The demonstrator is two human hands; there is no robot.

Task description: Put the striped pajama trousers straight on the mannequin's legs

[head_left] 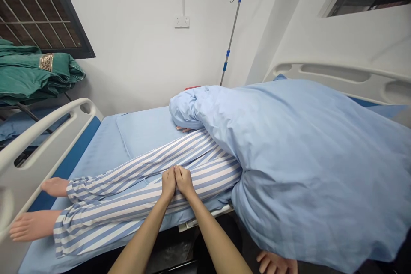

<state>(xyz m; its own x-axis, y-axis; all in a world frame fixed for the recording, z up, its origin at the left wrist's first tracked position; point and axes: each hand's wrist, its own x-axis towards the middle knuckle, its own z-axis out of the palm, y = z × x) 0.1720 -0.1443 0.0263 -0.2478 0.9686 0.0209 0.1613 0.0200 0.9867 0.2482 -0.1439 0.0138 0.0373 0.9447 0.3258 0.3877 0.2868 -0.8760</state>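
Note:
A figure that looks like a care manikin lies on the bed in blue-and-white striped pajama trousers (122,207). My left hand (168,183) and my right hand (183,180) are side by side on its near leg, around the knee. Both have curled fingers and touch along the thumbs. They appear to grip the trouser leg, though my fingertips are hidden. Its bare feet (34,225) point left. A light blue quilt (298,150) covers the upper body and hangs over the near side. One manikin hand (278,263) shows beneath it.
The bed's footboard (58,126) rises at the left and the headboard (337,72) at the right. An IV pole (231,38) stands behind the bed by the wall. Folded green cloth (35,72) is piled at the far left under a barred window (35,13).

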